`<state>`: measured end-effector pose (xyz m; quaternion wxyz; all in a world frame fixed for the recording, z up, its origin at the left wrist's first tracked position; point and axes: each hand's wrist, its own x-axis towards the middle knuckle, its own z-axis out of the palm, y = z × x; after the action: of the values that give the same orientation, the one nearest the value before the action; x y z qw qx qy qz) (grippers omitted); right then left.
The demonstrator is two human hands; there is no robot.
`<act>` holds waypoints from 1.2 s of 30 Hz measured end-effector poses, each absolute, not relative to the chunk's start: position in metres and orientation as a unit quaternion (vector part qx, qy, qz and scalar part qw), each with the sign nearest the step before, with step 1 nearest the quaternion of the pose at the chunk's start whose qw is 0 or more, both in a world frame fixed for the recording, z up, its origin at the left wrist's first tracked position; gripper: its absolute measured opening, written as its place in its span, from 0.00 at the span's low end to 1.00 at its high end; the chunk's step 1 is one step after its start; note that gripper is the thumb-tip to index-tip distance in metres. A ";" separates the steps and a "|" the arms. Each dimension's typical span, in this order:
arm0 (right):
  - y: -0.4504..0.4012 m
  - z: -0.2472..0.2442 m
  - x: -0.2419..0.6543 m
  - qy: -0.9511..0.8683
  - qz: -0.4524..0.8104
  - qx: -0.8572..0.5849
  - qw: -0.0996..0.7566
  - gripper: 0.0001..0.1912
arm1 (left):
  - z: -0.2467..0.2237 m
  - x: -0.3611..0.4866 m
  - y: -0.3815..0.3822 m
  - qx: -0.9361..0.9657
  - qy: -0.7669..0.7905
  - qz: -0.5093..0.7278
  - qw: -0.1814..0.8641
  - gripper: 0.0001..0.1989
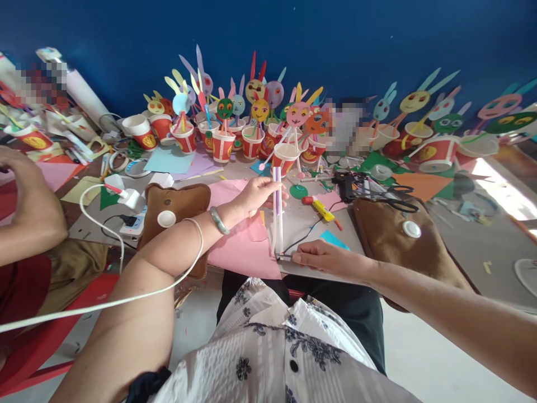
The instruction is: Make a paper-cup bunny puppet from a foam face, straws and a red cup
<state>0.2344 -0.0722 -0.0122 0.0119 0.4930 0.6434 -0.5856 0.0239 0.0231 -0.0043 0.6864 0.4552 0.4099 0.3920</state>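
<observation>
From far off I watch my left hand (265,193) pinch the white and purple strips (280,226) near their far end, so they run toward me by the right side of the pink paper (235,240), while my right hand (316,255) squeezes a thin dark stick (287,256) by their near end; I can't tell if it touches them. The strips look floppy, so they might bend or slip if the left pinch gets loose or the stick pokes too hard. The white cord (126,300) across my left arm (157,252) could catch and tug.
</observation>
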 end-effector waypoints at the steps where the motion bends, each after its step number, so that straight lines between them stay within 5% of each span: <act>1: -0.073 -0.013 0.234 0.642 -0.590 0.489 0.005 0.29 | -0.005 0.024 0.023 0.458 0.406 0.394 0.686 0.08; 16: -0.072 -0.021 0.239 0.684 -0.540 0.491 -0.008 0.29 | 0.004 0.025 0.021 0.439 0.424 0.401 0.683 0.09; 25: -0.059 0.038 0.272 0.782 -0.444 0.404 0.167 0.19 | -0.004 0.024 0.025 0.443 0.397 0.445 0.669 0.09; 31: -0.026 0.052 0.303 0.771 -0.095 0.630 0.021 0.21 | -0.015 0.026 0.027 0.454 0.399 0.441 0.663 0.09; 36: 0.018 0.025 0.317 0.725 -0.063 0.686 -0.007 0.19 | -0.015 0.031 0.023 0.462 0.402 0.415 0.673 0.10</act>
<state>0.3165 0.0184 0.0250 -0.0071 0.6863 0.7245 -0.0629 0.0308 0.0226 -0.0152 0.6725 0.4624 0.4019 0.4152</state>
